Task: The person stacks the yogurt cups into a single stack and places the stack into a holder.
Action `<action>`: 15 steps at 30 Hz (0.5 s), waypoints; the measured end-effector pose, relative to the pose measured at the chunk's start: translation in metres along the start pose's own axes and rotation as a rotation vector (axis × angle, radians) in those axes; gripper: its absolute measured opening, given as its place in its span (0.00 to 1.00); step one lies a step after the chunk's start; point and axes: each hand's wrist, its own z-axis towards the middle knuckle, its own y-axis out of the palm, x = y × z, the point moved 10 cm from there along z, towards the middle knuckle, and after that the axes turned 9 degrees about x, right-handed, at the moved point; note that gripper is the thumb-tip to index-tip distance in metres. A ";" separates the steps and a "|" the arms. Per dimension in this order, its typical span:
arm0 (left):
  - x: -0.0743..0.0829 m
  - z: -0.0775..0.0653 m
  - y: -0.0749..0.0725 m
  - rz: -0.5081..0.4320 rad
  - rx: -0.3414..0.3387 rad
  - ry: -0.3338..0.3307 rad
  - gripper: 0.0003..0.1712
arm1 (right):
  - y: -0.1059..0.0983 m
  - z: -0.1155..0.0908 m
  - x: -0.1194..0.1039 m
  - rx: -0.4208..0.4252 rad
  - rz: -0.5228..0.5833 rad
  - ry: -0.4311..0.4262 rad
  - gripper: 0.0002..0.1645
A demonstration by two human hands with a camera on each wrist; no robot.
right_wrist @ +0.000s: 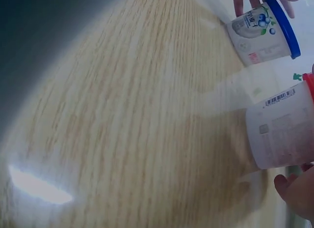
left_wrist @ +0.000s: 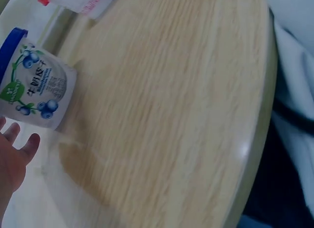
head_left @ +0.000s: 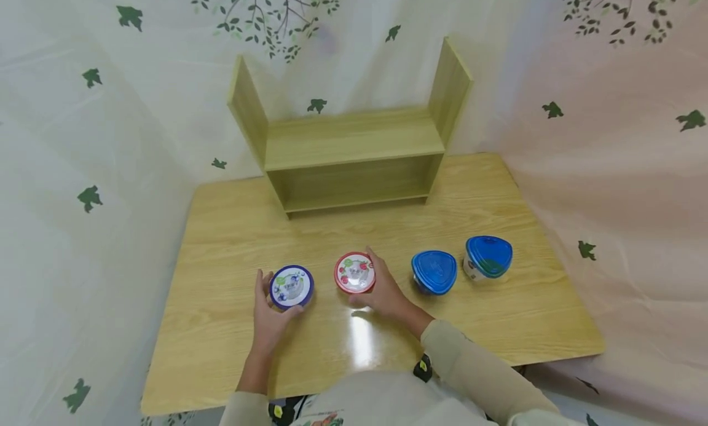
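Observation:
A white tub with a blue rim and blueberries printed on it [head_left: 291,287] stands on the table at the left. My left hand [head_left: 270,327] cups round its left and near sides, fingers spread; a small gap shows below the tub in the left wrist view. To its right, my right hand [head_left: 385,291] holds a red-rimmed white tub [head_left: 354,272], thumb on the near side and fingers along the right side. In the right wrist view that red-rimmed tub [right_wrist: 282,129] turns its barcode side to the camera; much of the hand is out of frame.
Right of my right hand stand two containers with blue lids, one rounded triangular [head_left: 434,272], the other taller [head_left: 489,257]. A wooden shelf unit [head_left: 354,140] stands at the back of the wooden table [head_left: 221,241]. Patterned cloth [head_left: 127,125] hangs around the table.

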 end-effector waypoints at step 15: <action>-0.053 0.017 0.017 0.085 -0.012 -0.032 0.66 | -0.011 0.001 0.012 0.071 0.014 0.005 0.65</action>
